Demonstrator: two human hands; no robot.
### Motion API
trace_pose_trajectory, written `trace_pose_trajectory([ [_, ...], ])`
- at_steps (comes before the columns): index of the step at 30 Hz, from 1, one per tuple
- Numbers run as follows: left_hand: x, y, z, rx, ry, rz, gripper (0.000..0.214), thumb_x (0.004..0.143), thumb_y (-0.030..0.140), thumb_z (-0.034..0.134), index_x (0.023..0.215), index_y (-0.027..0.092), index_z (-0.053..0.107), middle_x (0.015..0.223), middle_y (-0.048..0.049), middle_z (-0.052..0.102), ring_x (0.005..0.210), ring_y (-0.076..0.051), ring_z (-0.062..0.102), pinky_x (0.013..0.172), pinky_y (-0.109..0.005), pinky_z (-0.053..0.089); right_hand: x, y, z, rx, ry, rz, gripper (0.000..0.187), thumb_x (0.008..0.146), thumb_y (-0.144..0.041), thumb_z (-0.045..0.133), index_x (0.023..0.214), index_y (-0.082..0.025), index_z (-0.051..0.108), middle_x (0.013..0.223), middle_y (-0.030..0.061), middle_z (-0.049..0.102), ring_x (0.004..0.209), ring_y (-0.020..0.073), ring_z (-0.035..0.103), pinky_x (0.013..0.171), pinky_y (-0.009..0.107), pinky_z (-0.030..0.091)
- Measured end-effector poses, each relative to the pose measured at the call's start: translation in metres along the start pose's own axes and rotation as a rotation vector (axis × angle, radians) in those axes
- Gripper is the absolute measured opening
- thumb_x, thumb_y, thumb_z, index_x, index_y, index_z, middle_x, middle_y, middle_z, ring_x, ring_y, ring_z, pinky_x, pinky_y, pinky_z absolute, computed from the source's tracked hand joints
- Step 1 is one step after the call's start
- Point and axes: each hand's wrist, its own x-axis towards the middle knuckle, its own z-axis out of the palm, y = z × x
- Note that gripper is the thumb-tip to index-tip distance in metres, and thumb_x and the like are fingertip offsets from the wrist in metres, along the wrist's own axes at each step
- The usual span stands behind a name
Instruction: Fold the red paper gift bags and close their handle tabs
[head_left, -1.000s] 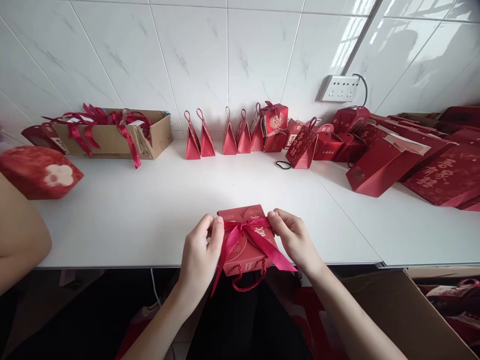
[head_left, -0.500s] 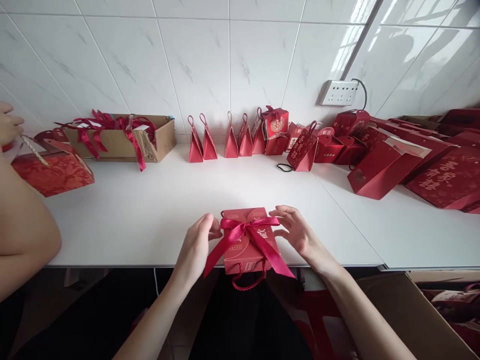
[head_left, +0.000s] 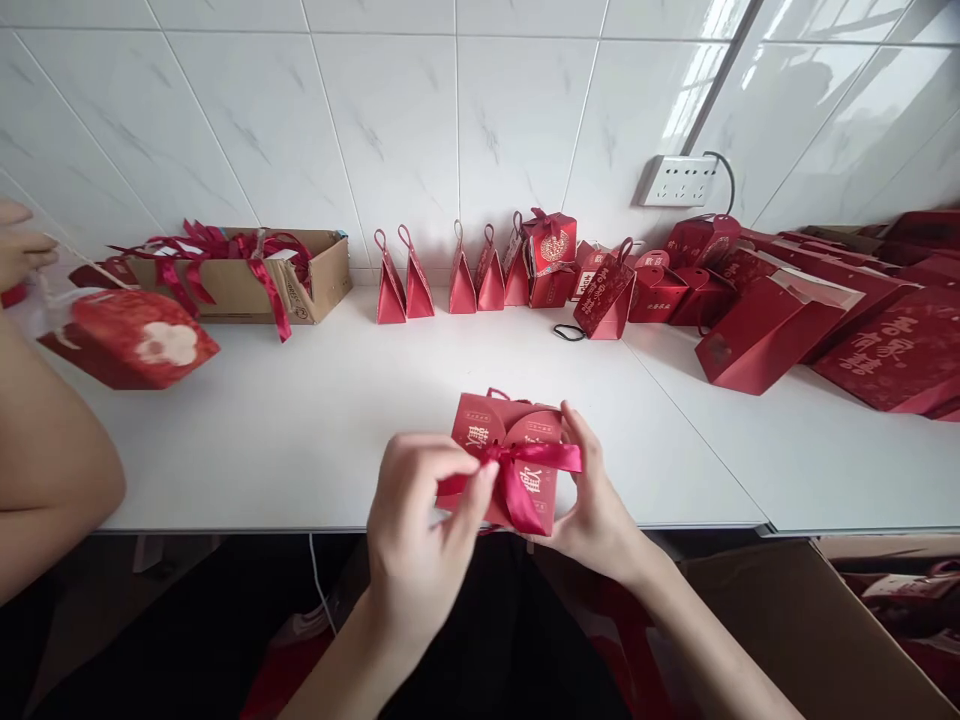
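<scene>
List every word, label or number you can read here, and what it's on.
"歡": left flap of the held red box; lettering on the other flap, crossed by the ribbon, unclear.
"吾家有": large red bag at right; fourth character unclear.
"歡喜": small round-topped box near the wall.
Too small or blurred: print on the cardboard box and the leaning red bag.

This looks like a small packing workshop: red gift boxes [head_left: 490, 290] line a white worktable [head_left: 300, 420] near a cardboard carton [head_left: 229, 300] of ribbons [head_left: 271, 300]. A co-worker [head_left: 56, 450] (mostly an arm) is alongside.
</scene>
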Motion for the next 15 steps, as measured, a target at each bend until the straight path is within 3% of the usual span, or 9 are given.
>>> trace_pose_trajectory([
  [2, -0.003, 0.011, -0.001, 0.033, -0.008, 0.198, 0.019, 0.084, 0.006, 0.063, 0.091, 0.022, 0.055, 0.083, -0.0009, 0.06, 0.08, -0.014, 0.059, 0.071, -0.028, 0.052, 0.0, -0.005, 0.002, -0.06, 0.122, -0.09, 0.109, 0.077, -0.038, 0.077, 0.153, -0.025, 0.0, 0.147, 0.0203, 0.035, 0.139, 0.033, 0.039, 0.108, 0.051, 0.043],
  [5, -0.006, 0.026, -0.002, 0.058, -0.054, 0.342, 0.02, 0.083, 0.005, 0.063, 0.095, 0.021, 0.058, 0.082, -0.0021, 0.064, 0.079, -0.015, 0.062, 0.07, -0.03, 0.054, 0.002, -0.009, 0.003, -0.088, 0.254, -0.217, 0.103, 0.079, -0.038, 0.075, 0.154, -0.025, 0.006, 0.148, 0.0201, 0.035, 0.138, 0.0354, 0.039, 0.108, 0.056, 0.042],
  [11, -0.014, 0.044, 0.0, 0.167, -0.059, 0.371, 0.022, 0.08, 0.005, 0.064, 0.09, 0.024, 0.059, 0.077, 0.0013, 0.069, 0.071, -0.013, 0.066, 0.072, -0.033, 0.054, 0.002, -0.01, 0.004, -0.059, 0.408, -0.298, 0.077, 0.092, -0.038, 0.057, 0.153, -0.034, 0.011, 0.151, 0.0138, 0.034, 0.138, 0.0335, 0.038, 0.109, 0.063, 0.037],
  [15, -0.017, 0.049, 0.0, 0.186, -0.076, 0.357, 0.017, 0.084, 0.01, 0.062, 0.091, 0.025, 0.058, 0.075, 0.002, 0.069, 0.07, -0.012, 0.066, 0.076, -0.035, 0.053, -0.002, -0.01, 0.006, -0.066, 0.434, -0.216, 0.084, 0.087, -0.048, 0.061, 0.152, -0.037, 0.008, 0.151, 0.0144, 0.034, 0.135, 0.0381, 0.043, 0.102, 0.064, 0.045],
])
